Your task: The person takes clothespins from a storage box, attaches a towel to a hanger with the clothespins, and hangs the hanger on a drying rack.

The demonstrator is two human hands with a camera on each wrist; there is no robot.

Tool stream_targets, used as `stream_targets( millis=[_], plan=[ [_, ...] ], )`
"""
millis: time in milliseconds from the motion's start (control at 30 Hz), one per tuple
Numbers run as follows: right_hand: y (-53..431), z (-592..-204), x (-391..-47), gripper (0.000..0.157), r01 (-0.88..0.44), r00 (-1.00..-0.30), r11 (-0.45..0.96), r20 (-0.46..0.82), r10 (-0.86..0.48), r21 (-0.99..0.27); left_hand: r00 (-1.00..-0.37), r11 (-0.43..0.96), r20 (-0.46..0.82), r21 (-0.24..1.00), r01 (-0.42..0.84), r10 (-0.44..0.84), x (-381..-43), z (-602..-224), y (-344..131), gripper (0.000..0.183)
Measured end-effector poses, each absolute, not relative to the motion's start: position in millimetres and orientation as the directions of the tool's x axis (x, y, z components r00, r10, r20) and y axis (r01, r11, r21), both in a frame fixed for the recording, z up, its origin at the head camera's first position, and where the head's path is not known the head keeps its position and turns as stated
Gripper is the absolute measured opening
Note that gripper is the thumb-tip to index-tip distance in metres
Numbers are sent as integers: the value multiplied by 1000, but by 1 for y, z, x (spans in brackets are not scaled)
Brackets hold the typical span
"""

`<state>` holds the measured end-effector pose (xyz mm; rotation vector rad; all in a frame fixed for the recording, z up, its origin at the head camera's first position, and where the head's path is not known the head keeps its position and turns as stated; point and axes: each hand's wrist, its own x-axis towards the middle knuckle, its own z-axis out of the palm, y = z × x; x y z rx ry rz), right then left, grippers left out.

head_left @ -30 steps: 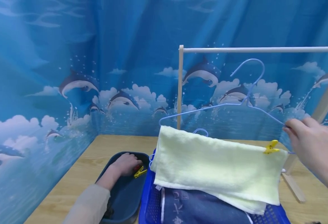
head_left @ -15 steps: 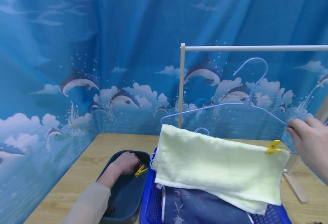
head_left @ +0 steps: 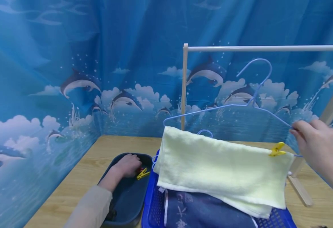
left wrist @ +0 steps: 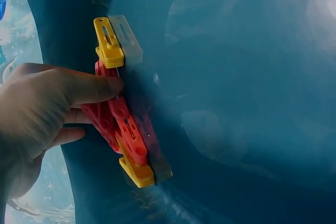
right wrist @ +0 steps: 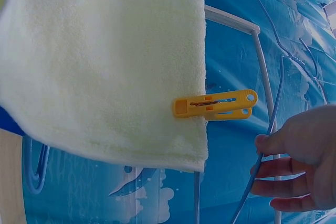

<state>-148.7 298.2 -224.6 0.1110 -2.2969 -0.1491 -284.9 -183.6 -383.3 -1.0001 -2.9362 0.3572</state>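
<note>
My right hand (head_left: pixel 321 148) pinches the right arm of a blue wire hanger (head_left: pixel 224 107) between thumb and fingers. Over the hanger's lower bar drapes a pale yellow towel (head_left: pixel 226 167), held near its right end by a yellow clothespin (right wrist: pixel 215 105). Down in a dark tray (head_left: pixel 123 196), my left hand (head_left: pixel 127 165) pinches a red clothespin (left wrist: pixel 127 124), thumb on top and fingers partly hidden behind. More red clothespins lie against it, with yellow clothespins (left wrist: pixel 109 43) at both ends of the bunch.
Beneath the towel stands a blue basket (head_left: pixel 152 202) holding a dark navy cloth (head_left: pixel 203 210) and more hangers (head_left: pixel 204 132). Behind rises a rack with a white rail (head_left: pixel 263 48) and wooden posts. A wooden foot (head_left: pixel 300 191) lies on the table (head_left: pixel 83 171) at right.
The view has shifted very slightly. My right hand keeps the hanger and towel up, and the left hand stays among the clothespins in the tray.
</note>
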Motion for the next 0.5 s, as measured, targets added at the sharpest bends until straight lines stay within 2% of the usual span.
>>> stream_targets(
  millis=[500],
  plan=[
    [301, -227, -149, 8, -36, -658, 990, 742, -127, 138, -803, 776, -62, -224, 589, 592, -286, -382, -181, 7]
  ],
)
